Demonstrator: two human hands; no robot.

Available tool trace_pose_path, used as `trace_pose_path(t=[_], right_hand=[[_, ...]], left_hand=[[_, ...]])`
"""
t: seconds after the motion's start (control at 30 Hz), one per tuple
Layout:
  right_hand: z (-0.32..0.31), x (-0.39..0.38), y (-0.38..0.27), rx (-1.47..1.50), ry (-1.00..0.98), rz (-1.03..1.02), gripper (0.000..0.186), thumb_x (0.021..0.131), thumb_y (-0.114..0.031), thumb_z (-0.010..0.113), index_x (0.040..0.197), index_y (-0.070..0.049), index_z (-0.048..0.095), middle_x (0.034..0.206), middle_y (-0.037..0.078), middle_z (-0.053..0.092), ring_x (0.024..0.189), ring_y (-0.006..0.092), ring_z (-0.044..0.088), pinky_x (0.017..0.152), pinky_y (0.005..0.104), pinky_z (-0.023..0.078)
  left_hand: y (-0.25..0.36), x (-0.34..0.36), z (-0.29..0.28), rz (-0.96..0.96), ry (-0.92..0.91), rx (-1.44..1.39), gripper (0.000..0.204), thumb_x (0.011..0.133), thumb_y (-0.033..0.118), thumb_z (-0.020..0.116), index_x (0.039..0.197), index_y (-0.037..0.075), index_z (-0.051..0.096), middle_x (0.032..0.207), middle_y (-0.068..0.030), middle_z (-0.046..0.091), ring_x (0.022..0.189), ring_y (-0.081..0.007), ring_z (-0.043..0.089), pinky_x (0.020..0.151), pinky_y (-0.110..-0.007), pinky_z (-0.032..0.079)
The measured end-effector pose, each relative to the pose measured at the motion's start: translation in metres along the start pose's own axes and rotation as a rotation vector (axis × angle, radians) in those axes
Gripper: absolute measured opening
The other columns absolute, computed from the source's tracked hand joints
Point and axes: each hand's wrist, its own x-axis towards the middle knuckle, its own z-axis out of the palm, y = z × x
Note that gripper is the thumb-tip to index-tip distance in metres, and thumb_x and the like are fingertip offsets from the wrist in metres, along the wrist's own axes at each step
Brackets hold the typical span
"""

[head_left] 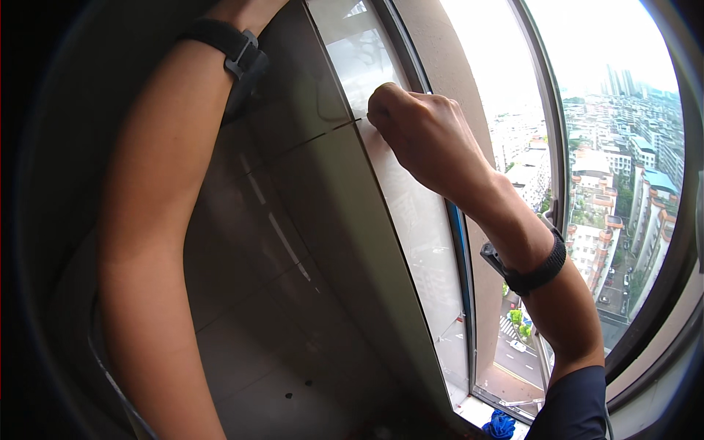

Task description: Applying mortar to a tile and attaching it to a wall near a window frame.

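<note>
My right hand (422, 128) is closed, its fingers curled against the glossy pale tiled strip (422, 242) beside the window frame. Whatever those fingers hold, if anything, is hidden behind the knuckles. A black strap with a small dark device (524, 271) circles my right wrist. My left forearm (154, 198) rises along the left side and leaves through the top edge, so the left hand is out of the picture. Another black strap with a buckle (235, 51) sits on that wrist. Dark glossy wall tiles (293, 242) stand between my arms, meeting the pale strip at a corner.
On the right a window with a dark frame (554, 110) stands partly open over a street and buildings far below. A crumpled blue item (499, 424) lies on the sill at the bottom. A cable (103, 359) runs beside my left forearm.
</note>
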Motion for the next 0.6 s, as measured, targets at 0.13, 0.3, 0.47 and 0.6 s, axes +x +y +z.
trace_pose_path(t=[0.13,0.3,0.47,0.6], right_hand=[[0.0016,-0.0021,0.0028,-0.014,0.001,-0.003,0.007,0.086,0.003,0.058,0.082,0.001,0.053,0.067,0.018,0.060,0.063,0.0361,0.065,0.058,0.0456,0.052],[0.0018,-0.0014,0.0010,-0.014,-0.009,0.004,0.007,0.087,0.001,0.058,0.082,0.001,0.053,0.067,0.019,0.060,0.063,0.0364,0.065,0.059,0.0456,0.053],[0.0005,-0.0019,0.0023,-0.025,-0.016,0.010,0.007,0.088,0.001,0.058,0.083,0.001,0.054,0.066,0.018,0.060,0.062,0.0359,0.065,0.058,0.0447,0.053],[0.0014,-0.0012,0.0015,-0.017,-0.015,-0.009,0.007,0.087,0.002,0.058,0.082,0.001,0.054,0.066,0.018,0.060,0.062,0.0354,0.065,0.057,0.0444,0.052]], left_hand=[[0.0072,-0.0032,0.0004,-0.036,-0.017,-0.012,0.059,0.094,0.054,0.060,0.099,-0.004,0.072,0.105,-0.0273,0.070,0.106,-0.0411,0.066,0.096,-0.049,0.049],[-0.0002,0.0026,0.0027,-0.017,-0.050,-0.015,0.060,0.094,0.055,0.059,0.101,-0.003,0.072,0.107,-0.0274,0.070,0.107,-0.0415,0.066,0.097,-0.049,0.048],[0.0041,0.0025,-0.0007,-0.020,-0.074,-0.019,0.062,0.094,0.056,0.059,0.102,-0.004,0.071,0.109,-0.0278,0.069,0.108,-0.0410,0.065,0.098,-0.049,0.048],[0.0029,0.0028,0.0017,-0.055,-0.072,-0.035,0.062,0.095,0.055,0.059,0.101,-0.006,0.071,0.110,-0.0277,0.069,0.109,-0.0403,0.065,0.098,-0.049,0.048]])
